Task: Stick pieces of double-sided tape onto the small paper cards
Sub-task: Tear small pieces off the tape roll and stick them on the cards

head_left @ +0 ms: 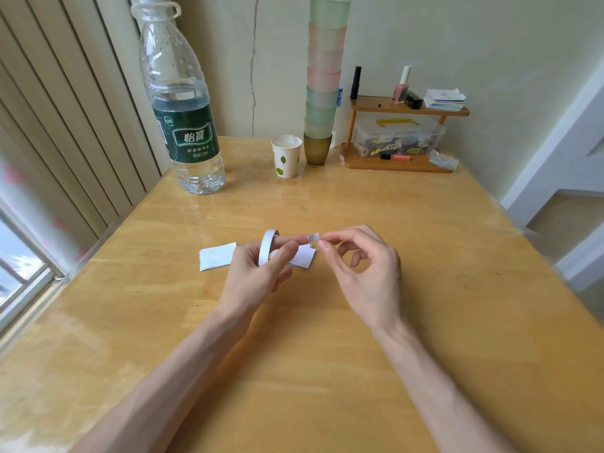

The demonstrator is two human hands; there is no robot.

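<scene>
- The wooden table (310, 354) carries everything; a large water bottle (186, 125) stands at its far left and a tall stack of plastic cups (323, 76) at the far edge by the wall
- The left hand (258, 276) hovers over the middle of the table; its forefinger is threaded through the tape roll (265, 248) and its thumb is curled against the roll's side, so it grasps the roll
- The right hand (369, 276) is just beside it, forefinger and thumb curled towards each other with a narrow gap, the other fingers loosely bent; the tips meet the end of the tape; I cannot tell whether they nip it
- One paper card (217, 256) lies flat just left of the left hand; a second paper card (305, 256) lies partly under that hand's fingers
- The tape piece (313, 237) juts from the left forefinger's tip towards the right fingertips, above the second card
</scene>
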